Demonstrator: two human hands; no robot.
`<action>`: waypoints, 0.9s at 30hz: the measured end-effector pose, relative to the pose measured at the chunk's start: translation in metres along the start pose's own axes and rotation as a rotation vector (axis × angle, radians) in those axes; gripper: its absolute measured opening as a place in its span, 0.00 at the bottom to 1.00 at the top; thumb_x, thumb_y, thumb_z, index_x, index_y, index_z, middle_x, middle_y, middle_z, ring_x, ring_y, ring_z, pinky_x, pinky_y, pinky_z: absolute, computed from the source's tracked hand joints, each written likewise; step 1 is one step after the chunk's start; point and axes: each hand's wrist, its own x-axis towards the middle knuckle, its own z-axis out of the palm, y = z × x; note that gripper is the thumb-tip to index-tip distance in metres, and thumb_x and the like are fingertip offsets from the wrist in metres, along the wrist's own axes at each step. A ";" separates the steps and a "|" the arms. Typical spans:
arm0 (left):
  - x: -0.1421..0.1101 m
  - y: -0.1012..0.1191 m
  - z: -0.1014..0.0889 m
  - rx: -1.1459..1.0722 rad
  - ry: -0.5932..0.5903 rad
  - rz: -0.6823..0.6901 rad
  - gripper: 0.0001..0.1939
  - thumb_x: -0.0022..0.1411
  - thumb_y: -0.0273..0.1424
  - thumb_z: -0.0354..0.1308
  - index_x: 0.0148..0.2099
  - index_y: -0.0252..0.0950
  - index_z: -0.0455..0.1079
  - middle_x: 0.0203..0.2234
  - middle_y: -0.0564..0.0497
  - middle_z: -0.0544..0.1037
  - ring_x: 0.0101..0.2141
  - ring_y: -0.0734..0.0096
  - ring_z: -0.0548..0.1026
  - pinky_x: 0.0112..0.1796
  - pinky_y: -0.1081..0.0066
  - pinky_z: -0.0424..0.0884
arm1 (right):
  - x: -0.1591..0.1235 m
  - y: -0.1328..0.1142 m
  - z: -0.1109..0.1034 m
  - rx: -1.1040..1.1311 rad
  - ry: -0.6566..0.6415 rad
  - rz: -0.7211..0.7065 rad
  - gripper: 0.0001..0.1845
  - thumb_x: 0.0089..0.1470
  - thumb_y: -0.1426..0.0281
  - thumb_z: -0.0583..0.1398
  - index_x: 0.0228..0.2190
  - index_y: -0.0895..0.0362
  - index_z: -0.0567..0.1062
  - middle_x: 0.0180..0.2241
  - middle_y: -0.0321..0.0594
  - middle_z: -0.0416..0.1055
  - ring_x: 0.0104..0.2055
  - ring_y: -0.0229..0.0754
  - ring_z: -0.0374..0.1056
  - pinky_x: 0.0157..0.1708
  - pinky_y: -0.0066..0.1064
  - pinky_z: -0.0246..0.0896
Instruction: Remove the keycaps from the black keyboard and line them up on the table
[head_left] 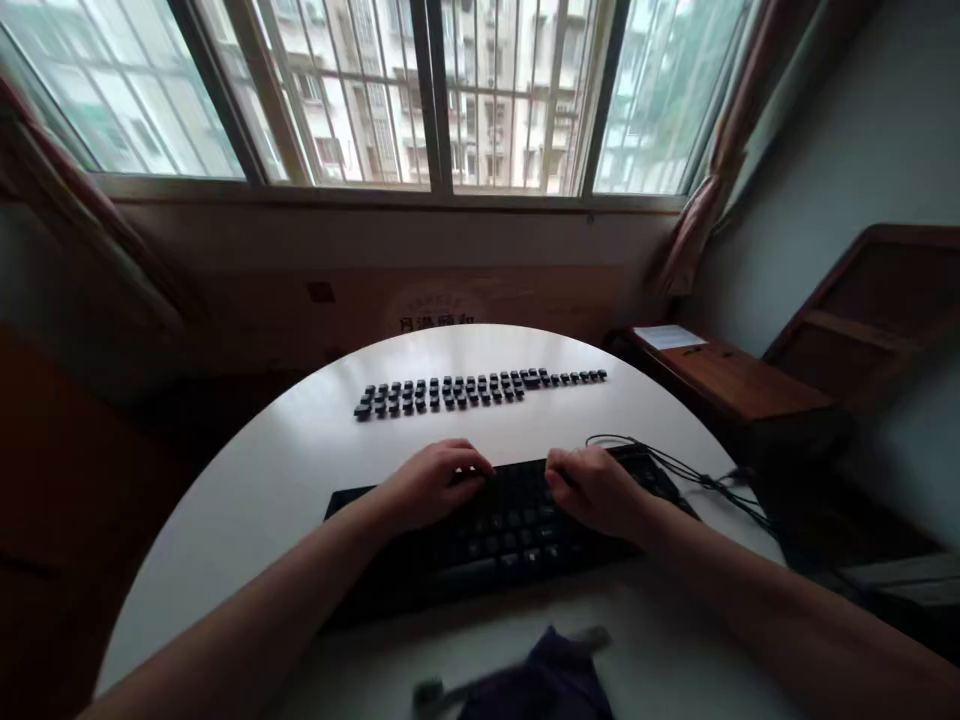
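Observation:
A black keyboard point(510, 545) lies across the white round table, partly covered by both hands. My left hand point(439, 482) rests on its upper left part. The fingers curve forward, a gap shows between thumb and forefinger, and nothing is seen in them. At the upper right of the keyboard my right hand point(592, 488) is closed like a fist, thumb against the fingers. Whatever it may hold is hidden. Beyond the keyboard, black keycaps point(442, 393) stand in rows, with a shorter single row point(577, 378) running off to the right.
Dark cables point(701, 480) run from the keyboard's far right over the table edge. A blurred purple cloth-like thing point(555, 680) with a greyish stick lies at the near edge. A wooden chair point(742, 380) with a white paper point(667, 337) stands right of the white table point(247, 500).

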 end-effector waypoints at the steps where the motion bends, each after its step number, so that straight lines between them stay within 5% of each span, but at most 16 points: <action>1: 0.000 0.001 0.000 0.002 0.001 0.002 0.12 0.61 0.24 0.55 0.44 0.38 0.77 0.41 0.47 0.77 0.41 0.65 0.75 0.45 0.67 0.70 | 0.000 0.001 0.000 -0.010 0.033 0.025 0.10 0.60 0.72 0.53 0.26 0.55 0.65 0.16 0.27 0.60 0.17 0.32 0.56 0.23 0.25 0.51; 11: -0.001 0.000 0.001 0.005 -0.002 -0.010 0.12 0.61 0.24 0.57 0.44 0.39 0.77 0.41 0.48 0.77 0.42 0.64 0.75 0.46 0.67 0.71 | -0.007 0.005 0.004 -0.140 0.183 -0.037 0.11 0.62 0.73 0.52 0.27 0.55 0.67 0.16 0.29 0.61 0.18 0.33 0.58 0.23 0.25 0.52; 22: -0.001 0.000 0.002 0.009 -0.002 -0.008 0.11 0.61 0.24 0.57 0.44 0.40 0.77 0.41 0.49 0.77 0.42 0.65 0.76 0.45 0.68 0.71 | -0.004 0.003 0.002 0.040 0.170 0.090 0.14 0.61 0.71 0.53 0.23 0.55 0.65 0.15 0.28 0.58 0.16 0.32 0.56 0.19 0.25 0.52; 27: -0.002 0.001 0.002 0.022 -0.011 -0.018 0.11 0.61 0.25 0.57 0.45 0.39 0.77 0.42 0.48 0.77 0.42 0.64 0.76 0.45 0.67 0.71 | -0.007 0.008 0.000 0.292 0.455 0.365 0.17 0.65 0.67 0.50 0.24 0.54 0.62 0.16 0.29 0.60 0.15 0.33 0.57 0.16 0.24 0.53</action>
